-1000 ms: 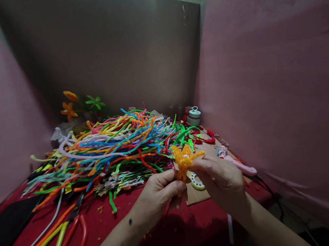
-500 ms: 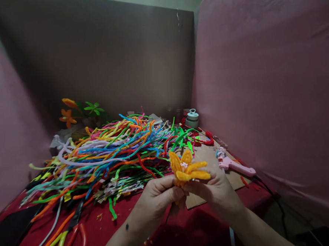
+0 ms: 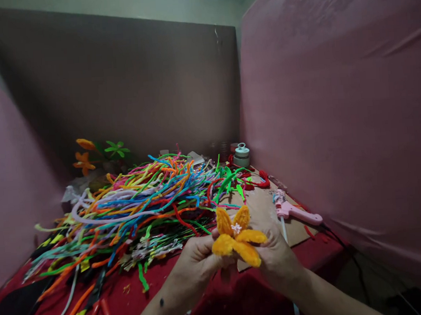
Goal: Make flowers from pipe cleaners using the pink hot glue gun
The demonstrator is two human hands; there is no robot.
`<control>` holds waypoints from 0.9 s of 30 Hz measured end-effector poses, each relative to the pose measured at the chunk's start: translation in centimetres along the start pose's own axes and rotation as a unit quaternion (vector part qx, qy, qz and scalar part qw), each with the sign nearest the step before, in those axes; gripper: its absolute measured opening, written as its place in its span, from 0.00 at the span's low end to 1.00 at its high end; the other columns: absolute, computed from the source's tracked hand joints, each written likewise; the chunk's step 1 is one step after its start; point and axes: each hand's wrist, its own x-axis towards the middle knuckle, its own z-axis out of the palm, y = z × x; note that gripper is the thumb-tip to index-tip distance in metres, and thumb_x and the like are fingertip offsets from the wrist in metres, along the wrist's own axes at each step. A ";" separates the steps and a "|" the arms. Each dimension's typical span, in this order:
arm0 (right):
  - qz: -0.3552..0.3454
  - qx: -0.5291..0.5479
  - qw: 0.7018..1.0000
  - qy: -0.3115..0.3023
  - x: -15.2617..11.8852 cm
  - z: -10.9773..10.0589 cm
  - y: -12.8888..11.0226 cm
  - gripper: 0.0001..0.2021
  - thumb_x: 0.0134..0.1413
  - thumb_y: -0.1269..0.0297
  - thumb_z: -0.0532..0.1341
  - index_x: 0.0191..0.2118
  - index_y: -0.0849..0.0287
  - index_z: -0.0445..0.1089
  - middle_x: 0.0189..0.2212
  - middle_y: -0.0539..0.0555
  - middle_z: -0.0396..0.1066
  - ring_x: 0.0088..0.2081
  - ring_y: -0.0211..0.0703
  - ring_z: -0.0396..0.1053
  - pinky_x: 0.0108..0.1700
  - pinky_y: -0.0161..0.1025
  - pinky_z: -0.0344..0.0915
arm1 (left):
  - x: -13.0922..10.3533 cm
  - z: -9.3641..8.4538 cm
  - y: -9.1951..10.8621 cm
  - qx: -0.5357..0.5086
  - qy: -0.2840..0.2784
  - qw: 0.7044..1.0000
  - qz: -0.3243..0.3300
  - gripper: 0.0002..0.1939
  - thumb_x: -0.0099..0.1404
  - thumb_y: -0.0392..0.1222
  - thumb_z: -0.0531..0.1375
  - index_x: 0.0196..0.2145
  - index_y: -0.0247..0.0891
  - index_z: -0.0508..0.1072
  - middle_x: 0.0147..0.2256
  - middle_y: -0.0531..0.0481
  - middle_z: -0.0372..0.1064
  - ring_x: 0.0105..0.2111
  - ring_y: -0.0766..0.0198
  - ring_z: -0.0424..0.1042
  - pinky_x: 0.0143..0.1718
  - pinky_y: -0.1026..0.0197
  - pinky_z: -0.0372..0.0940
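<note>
A yellow-orange pipe cleaner flower with a small whitish centre is held up over the front of the table, its face turned towards me. My left hand is closed on it from the left, low behind the petals. From the right, my right hand closes on it too, with the petals hiding most of its fingertips. The flower's base and any stem are out of sight behind the petals and hands.
A big heap of coloured pipe cleaners covers the left and middle. A pink glue gun lies on cardboard at right. Pliers with red handles are at front left. Finished-looking flowers and a pale green jar stand behind.
The flower has tipped towards me, so its petals and centre now face the camera more fully. Both hands have turned with it and sit slightly lower. The view has shifted a little.
</note>
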 end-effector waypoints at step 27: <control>-0.306 -0.586 0.743 0.103 1.8 1.4 -0.6 0.15 0.58 0.69 0.49 0.25 0.63 0.68 0.18 0.56 0.68 0.23 0.40 0.65 0.27 0.37 0.57 | -1.3 3.4 5.4 0.702 0.332 0.550 0.309 0.10 0.56 0.35 0.56 0.18 0.39 0.63 0.19 0.50 0.61 0.23 0.60 0.58 0.28 0.55 0.51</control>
